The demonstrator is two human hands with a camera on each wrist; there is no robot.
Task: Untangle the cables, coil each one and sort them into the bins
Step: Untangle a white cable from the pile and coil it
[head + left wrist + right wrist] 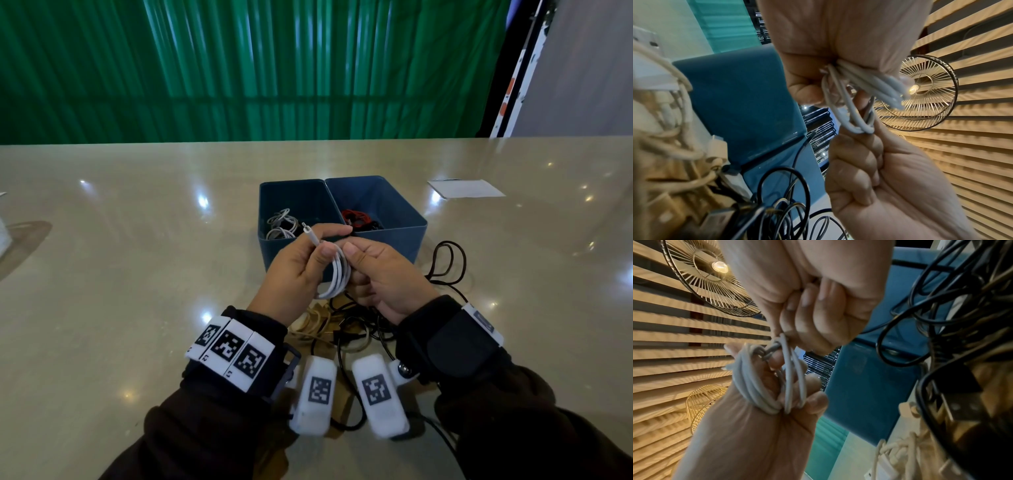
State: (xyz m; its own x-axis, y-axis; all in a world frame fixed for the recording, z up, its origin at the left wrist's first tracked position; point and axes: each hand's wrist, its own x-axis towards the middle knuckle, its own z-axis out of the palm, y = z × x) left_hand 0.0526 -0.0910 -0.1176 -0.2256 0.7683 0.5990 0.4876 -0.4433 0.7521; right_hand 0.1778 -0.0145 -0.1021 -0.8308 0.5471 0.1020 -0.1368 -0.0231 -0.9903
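Observation:
A white cable (337, 274) is wound into a small coil held up in front of the two blue bins. My left hand (334, 240) grips the coil's top, thumb pressed on it, and the plug end (307, 229) sticks out above the thumb. Across from it, my right hand (358, 263) grips the coil's other side with thumb on top and fingers curled beneath. In the left wrist view the coil (857, 113) hangs between both fists. The right wrist view shows its loops (748, 378) lying across curled fingers.
The left bin (274, 192) holds white and grey coils, the right bin (404, 205) red and black ones. A tangle of beige and black cables (342, 329) lies under my wrists, a black loop (448, 263) trailing right. A white paper (466, 188) lies far right.

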